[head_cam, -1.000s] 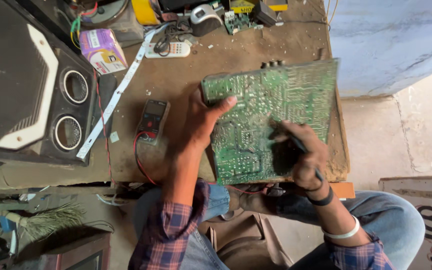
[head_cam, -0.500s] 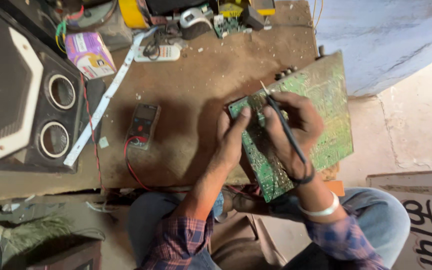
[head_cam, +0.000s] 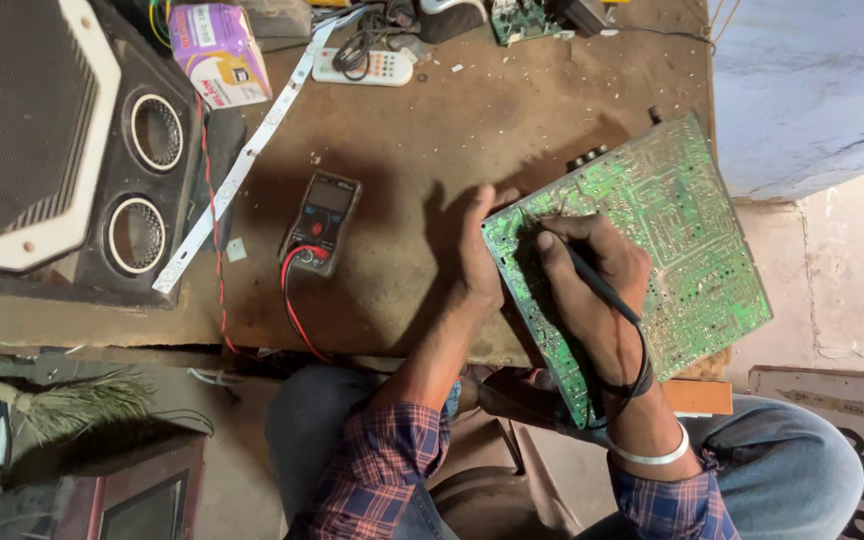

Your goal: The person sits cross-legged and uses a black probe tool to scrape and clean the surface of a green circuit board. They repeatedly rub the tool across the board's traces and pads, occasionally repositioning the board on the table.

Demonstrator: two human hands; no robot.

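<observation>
The large green printed circuit board [head_cam: 672, 240] lies with its solder side up at the right edge of the brown wooden tabletop [head_cam: 422, 130], turned at an angle, and its lower corner hangs over the front edge above your lap. Your right hand [head_cam: 592, 275] rests on the left part of this board and is closed around a thin black test probe [head_cam: 597, 280], held like a pen; the tip of the probe touches the board near its upper left edge. The black lead of the probe runs back along your hand and loops around your wrist, just above a white bangle [head_cam: 652, 455]. Your left hand [head_cam: 477, 255] grasps nothing: it stands on its side with straight fingers, pressed flat against the left edge of the board, and it steadies the board there.

To the left of your left hand, a small dark digital multimeter [head_cam: 320, 222] lies flat on the tabletop, with a red wire [head_cam: 292, 310] that goes from its lower end toward the front edge. Farther left, a long white strip [head_cam: 242, 160] lies diagonally, beside a big black loudspeaker box with two round openings [head_cam: 62, 150]. At the far edge of the tabletop you have a white remote control [head_cam: 362, 66], a pink and white cardboard box [head_cam: 217, 50] and a small green circuit board [head_cam: 522, 18]. Your sleeves are plaid, and your knees in blue jeans are below the board.
</observation>
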